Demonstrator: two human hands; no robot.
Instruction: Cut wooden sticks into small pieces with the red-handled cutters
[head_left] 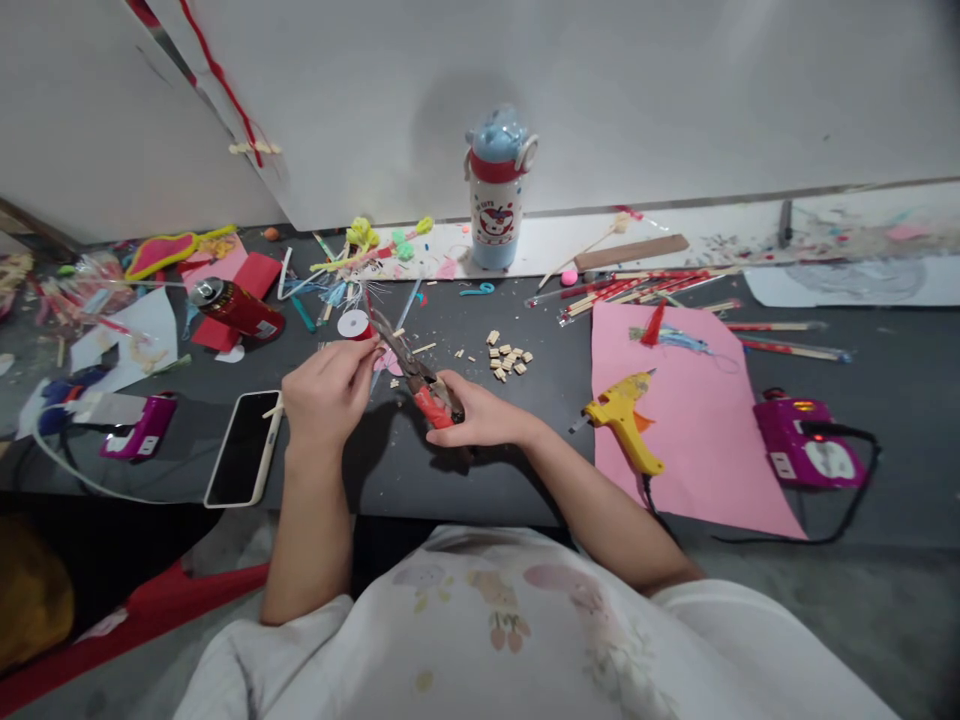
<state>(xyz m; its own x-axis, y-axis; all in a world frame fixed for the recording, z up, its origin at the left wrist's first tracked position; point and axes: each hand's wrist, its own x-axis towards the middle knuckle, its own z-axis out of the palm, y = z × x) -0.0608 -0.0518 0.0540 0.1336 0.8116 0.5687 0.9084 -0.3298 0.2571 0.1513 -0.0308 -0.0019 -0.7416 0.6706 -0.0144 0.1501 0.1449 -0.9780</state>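
My right hand (pixel 480 410) is wrapped around the red handles of a pair of pliers (pixel 409 362). Their metal jaws point up and left, close to the fingertips of my left hand (pixel 330 390). That hand is closed in a pinch on a thin wooden stick (pixel 273 410), whose pale end sticks out at the wrist side; its middle is hidden by the palm. Just beyond the left fingers stands a red spool with a white top (pixel 354 324). Right of the pliers lies a small heap of short cut wooden pieces (pixel 510 358).
A blue and white bottle (pixel 496 200) stands at the back. On the right, a yellow glue gun (pixel 624 415) rests on pink paper (pixel 697 420) beside a purple power strip (pixel 814 445). A phone (pixel 244 450) and a red can (pixel 238 308) are on the left, near scattered craft scraps.
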